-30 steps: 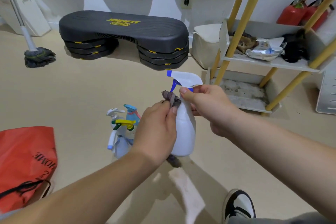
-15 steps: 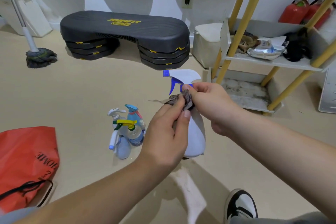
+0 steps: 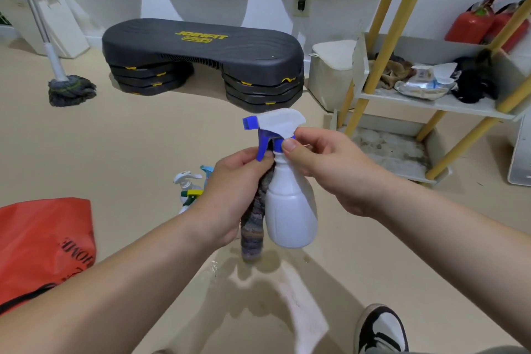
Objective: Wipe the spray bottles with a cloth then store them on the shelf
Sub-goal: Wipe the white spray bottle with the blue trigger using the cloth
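Lying at the far left on the beige floor [image 3: 143, 152] is a red bag [image 3: 43, 241] with dark lettering; behind it a mop [image 3: 70, 90] rests with its grey head on the floor and its pole leaning up out of view; further right a black step platform [image 3: 201, 49] stands on stacked risers against the white wall. In front of it, low down, the other spray bottles [image 3: 188, 184] stand grouped on the floor, partly hidden behind the left hand [image 3: 230, 198]; that hand is curled round a striped grey cloth [image 3: 254, 227], gripping it and pressing its top against the bottle's neck just under the blue trigger, while the rest of the cloth hangs down beside the body. The white spray bottle [image 3: 290, 210] is held upright in the air at the centre, above the floor, nozzle pointing left; the right hand [image 3: 330, 169] pinches its blue collar between thumb and fingers. To the right a white bin [image 3: 330, 72] sits by the wall, just beside the shelf [image 3: 431, 102], whose white boards hang on yellow poles; its upper board carries a brown rag, a crumpled silvery packet and something dark; red fire extinguishers [image 3: 471, 23] stand behind it; a black-and-white shoe [image 3: 382, 327] shows at the bottom right.
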A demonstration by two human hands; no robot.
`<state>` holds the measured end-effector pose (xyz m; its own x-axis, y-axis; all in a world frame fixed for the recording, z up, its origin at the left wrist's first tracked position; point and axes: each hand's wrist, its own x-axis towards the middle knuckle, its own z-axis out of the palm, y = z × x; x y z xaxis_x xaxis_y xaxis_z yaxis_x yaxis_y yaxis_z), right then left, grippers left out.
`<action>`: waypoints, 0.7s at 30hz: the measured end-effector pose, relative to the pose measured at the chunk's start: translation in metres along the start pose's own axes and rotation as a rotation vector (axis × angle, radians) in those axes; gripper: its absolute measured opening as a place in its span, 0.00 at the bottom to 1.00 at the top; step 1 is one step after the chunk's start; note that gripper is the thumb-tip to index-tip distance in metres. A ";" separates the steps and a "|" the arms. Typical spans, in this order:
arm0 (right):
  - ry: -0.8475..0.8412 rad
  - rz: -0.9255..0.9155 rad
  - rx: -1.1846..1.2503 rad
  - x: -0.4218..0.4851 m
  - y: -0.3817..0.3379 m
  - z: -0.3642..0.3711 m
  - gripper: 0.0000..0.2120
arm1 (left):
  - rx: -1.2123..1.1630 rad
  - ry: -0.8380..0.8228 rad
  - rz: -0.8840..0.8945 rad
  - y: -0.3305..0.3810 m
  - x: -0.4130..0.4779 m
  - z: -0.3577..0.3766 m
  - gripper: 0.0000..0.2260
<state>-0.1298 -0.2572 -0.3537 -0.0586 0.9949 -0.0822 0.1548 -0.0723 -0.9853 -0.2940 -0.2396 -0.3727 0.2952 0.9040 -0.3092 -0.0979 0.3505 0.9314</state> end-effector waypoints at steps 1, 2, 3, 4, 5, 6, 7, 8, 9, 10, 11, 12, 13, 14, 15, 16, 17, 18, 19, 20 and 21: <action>-0.007 -0.001 0.007 0.001 0.000 0.000 0.19 | -0.006 -0.007 -0.003 -0.001 0.000 0.000 0.09; -0.010 0.005 0.011 0.001 0.000 -0.001 0.18 | -0.023 -0.020 -0.014 -0.002 0.000 -0.001 0.10; 0.008 0.009 0.023 0.002 0.000 -0.003 0.15 | -0.036 -0.036 -0.025 -0.002 -0.001 -0.001 0.11; 0.041 0.012 0.040 0.002 -0.001 -0.005 0.09 | -0.037 -0.056 -0.029 -0.002 -0.001 -0.001 0.11; 0.095 0.026 0.062 0.004 -0.002 -0.006 0.05 | -0.030 -0.075 -0.020 -0.003 0.000 -0.002 0.12; 0.159 0.051 0.081 0.005 -0.002 -0.007 0.07 | -0.022 -0.082 -0.001 -0.004 0.000 -0.002 0.12; 0.206 0.074 0.093 0.006 -0.002 -0.008 0.10 | -0.009 -0.074 0.029 -0.005 0.001 -0.002 0.12; 0.237 0.082 0.099 0.007 -0.002 -0.009 0.12 | 0.013 -0.054 0.069 -0.005 0.002 -0.002 0.12; 0.259 0.074 0.100 0.008 -0.002 -0.009 0.11 | 0.044 -0.029 0.113 -0.006 0.003 -0.002 0.11; 0.270 0.056 0.088 0.008 -0.002 -0.009 0.09 | 0.069 -0.007 0.149 -0.005 0.004 -0.002 0.10; 0.284 0.045 0.079 0.008 -0.001 -0.009 0.07 | 0.086 0.008 0.176 -0.005 0.004 -0.002 0.10; 0.291 0.043 0.080 0.007 -0.002 -0.008 0.04 | 0.092 0.015 0.194 -0.004 0.004 -0.002 0.10; 0.282 0.048 0.080 0.007 -0.003 -0.006 0.03 | 0.095 0.023 0.206 -0.004 0.004 -0.001 0.10; 0.248 0.059 0.070 0.006 -0.004 -0.005 0.03 | 0.094 0.037 0.213 -0.004 0.003 0.000 0.11; 0.202 0.081 0.045 0.005 -0.004 -0.003 0.05 | 0.096 0.056 0.217 -0.005 0.003 0.002 0.11; 0.155 0.102 0.004 0.005 -0.006 -0.001 0.08 | 0.102 0.068 0.218 -0.006 0.002 0.003 0.12; 0.111 0.120 -0.043 0.005 -0.008 0.000 0.10 | 0.117 0.071 0.216 -0.008 0.002 0.003 0.12; 0.059 0.128 -0.081 0.005 -0.009 0.000 0.12 | 0.139 0.072 0.213 -0.009 0.002 0.003 0.13; -0.004 0.130 -0.108 0.003 -0.011 0.000 0.14 | 0.161 0.079 0.212 -0.010 0.003 0.002 0.13; -0.067 0.131 -0.116 0.001 -0.014 0.000 0.18 | 0.182 0.099 0.216 -0.010 0.004 0.001 0.12; -0.124 0.120 -0.123 -0.001 -0.017 0.000 0.20 | 0.209 0.131 0.225 -0.010 0.005 -0.001 0.11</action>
<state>-0.1325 -0.2565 -0.3370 -0.1520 0.9628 -0.2235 0.2873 -0.1733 -0.9420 -0.2926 -0.2379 -0.3837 0.1625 0.9815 -0.1008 0.0541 0.0931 0.9942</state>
